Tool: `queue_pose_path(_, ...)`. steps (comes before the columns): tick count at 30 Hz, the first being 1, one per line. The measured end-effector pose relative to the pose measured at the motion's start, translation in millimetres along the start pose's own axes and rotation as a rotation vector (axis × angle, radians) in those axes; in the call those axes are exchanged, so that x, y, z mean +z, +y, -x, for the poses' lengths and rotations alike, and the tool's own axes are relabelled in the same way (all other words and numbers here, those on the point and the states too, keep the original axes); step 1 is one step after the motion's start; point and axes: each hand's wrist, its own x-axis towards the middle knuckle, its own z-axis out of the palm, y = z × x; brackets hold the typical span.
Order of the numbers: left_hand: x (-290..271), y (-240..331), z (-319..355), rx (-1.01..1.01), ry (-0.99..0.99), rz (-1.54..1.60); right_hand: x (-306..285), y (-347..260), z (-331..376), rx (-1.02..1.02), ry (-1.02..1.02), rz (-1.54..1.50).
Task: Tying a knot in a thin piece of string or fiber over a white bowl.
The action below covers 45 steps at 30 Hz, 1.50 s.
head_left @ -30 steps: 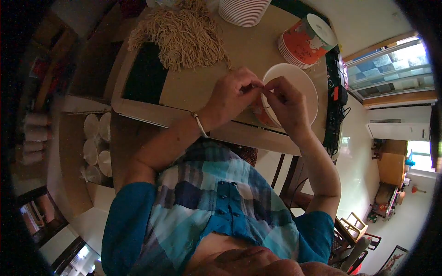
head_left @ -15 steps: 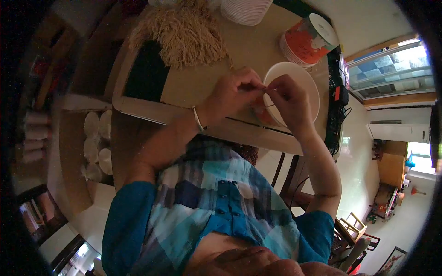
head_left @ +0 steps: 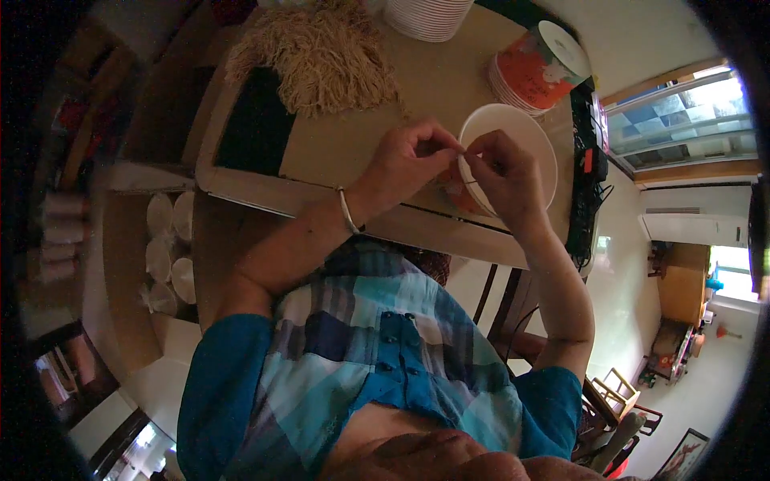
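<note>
My left hand point(head_left: 409, 164) and my right hand point(head_left: 507, 172) meet fingertip to fingertip at the near left of a white paper bucket point(head_left: 521, 120). Thumb and forefinger are pinched together on each hand. What they pinch is too small to make out; a short thin dark line shows just below the right fingers. The bucket stands open with its mouth towards me, its printed side partly hidden behind my hands. Beyond my left hand lies a heap of tan string-like strands point(head_left: 329, 68).
A stack of orange printed buckets point(head_left: 533, 72) stands at the far right, and a stack of white tubs point(head_left: 429, 16) at the far edge. Black cables point(head_left: 589, 192) run along the table's right side. Below left, a cardboard box point(head_left: 128, 280) holds several white rolls or cups.
Both hands stay at the bucket's edge with fingers pinched; they have shifted only slightly. The left wrist has turned a little. Nothing else has visibly moved.
</note>
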Motion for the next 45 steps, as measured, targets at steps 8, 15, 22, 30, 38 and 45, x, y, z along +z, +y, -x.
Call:
queue_pose_path(8,3.8,-0.1,0.0,-0.01,0.049,0.05,3.7,1.7,-3.5,0.015,0.04,0.002)
queue_pose_path(15,7.3,-5.7,3.3,0.058,0.105,-0.081,-1.5,-9.9,-4.5,0.15,-0.043,-0.082)
queue_pose_path(22,12.2,-10.7,4.0,0.093,0.139,0.005,-2.2,-8.3,-3.0,0.065,-0.064,-0.122)
queue_pose_path(30,12.7,-10.0,4.5,0.043,0.137,-0.008,0.3,4.2,-2.6,0.04,-0.073,-0.085)
queue_pose_path(38,12.6,-8.0,2.9,0.077,0.147,0.023,1.4,1.9,-0.9,0.027,-0.081,-0.135)
queue_pose_path(45,6.0,-4.0,2.9,0.084,0.104,-0.131,0.5,-2.8,-1.1,0.058,-0.091,-0.116)
